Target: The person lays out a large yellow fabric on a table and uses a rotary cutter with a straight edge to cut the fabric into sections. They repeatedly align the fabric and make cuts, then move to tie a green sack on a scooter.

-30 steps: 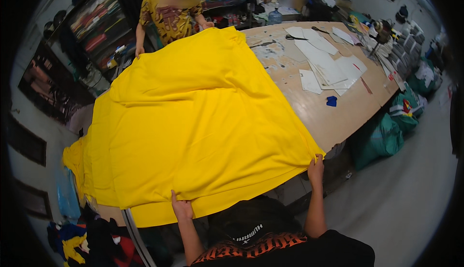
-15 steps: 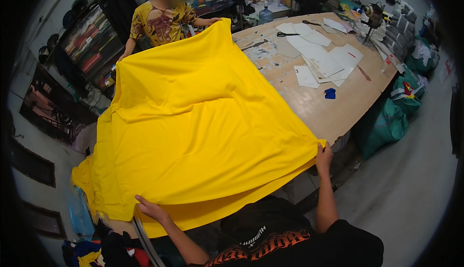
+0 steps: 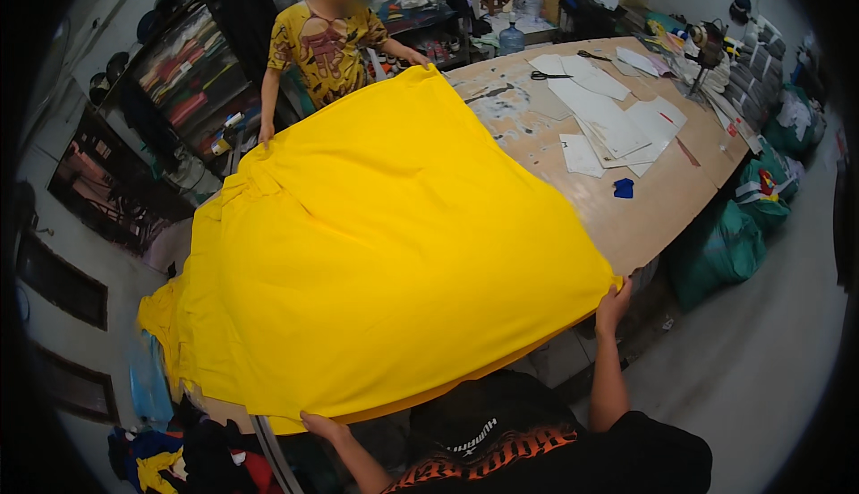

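Observation:
A large sheet of yellow fabric (image 3: 394, 252) spreads in soft wrinkles over the near and left part of a wooden table (image 3: 653, 217). My left hand (image 3: 319, 425) grips its near edge at the bottom middle. My right hand (image 3: 613, 306) pinches its near right corner by the table's edge. Across the table a co-worker (image 3: 318, 55) in a patterned yellow shirt holds the far corners, with one hand (image 3: 267, 134) at the left and the other (image 3: 414, 59) at the right.
Paper pieces (image 3: 591, 118), scissors (image 3: 548, 76) and a blue scrap (image 3: 624, 188) lie on the table's right. A machine (image 3: 707, 46) stands at its far right end. Green sacks (image 3: 725, 243), shelves (image 3: 192, 73) and dark clothes (image 3: 179, 458) surround it.
The fabric has billowed and settled lower and flatter, its top layer shifting right. My right hand has moved right; my left hand went left, then back. The co-worker's hands rose, then lowered.

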Motion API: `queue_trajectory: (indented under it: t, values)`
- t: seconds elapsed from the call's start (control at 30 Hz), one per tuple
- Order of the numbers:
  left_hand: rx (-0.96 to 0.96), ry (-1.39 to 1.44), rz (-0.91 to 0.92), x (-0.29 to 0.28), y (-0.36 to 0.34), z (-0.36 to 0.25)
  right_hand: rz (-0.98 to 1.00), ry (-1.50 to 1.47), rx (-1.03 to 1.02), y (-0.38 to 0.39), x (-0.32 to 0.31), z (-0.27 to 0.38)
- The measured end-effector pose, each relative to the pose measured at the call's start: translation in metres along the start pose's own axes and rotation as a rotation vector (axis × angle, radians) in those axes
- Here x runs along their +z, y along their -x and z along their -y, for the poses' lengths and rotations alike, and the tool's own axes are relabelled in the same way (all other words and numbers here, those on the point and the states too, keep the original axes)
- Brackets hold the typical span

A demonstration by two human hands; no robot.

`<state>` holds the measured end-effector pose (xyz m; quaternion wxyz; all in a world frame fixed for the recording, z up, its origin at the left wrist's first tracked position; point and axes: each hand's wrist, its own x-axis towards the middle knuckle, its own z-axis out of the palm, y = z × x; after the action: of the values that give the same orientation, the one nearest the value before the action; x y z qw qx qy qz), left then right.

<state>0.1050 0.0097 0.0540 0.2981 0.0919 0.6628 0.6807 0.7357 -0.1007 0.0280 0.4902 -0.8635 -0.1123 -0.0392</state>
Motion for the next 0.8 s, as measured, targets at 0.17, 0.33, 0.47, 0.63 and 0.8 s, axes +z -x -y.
queue_trajectory:
  t: [0.17,0.33,0.47,0.63,0.8]
  values:
    - [-0.351,0.360,0.080,-0.012,-0.036,0.020,0.145,-0.282,0.337,0.007,0.015,-0.027]
    - [-0.213,0.331,0.214,0.017,-0.041,0.018,0.225,-0.090,0.295,-0.029,0.021,-0.033]
    - [0.042,0.148,0.066,0.031,-0.066,0.002,0.341,-0.274,0.264,-0.050,0.022,0.006]
    - [0.285,-0.152,-0.142,0.025,-0.045,-0.059,-0.048,-0.216,-0.116,-0.057,-0.006,0.032]
    - [0.388,-0.167,-0.073,-0.037,-0.033,-0.035,-0.030,-0.007,-0.124,-0.040,-0.022,0.003]
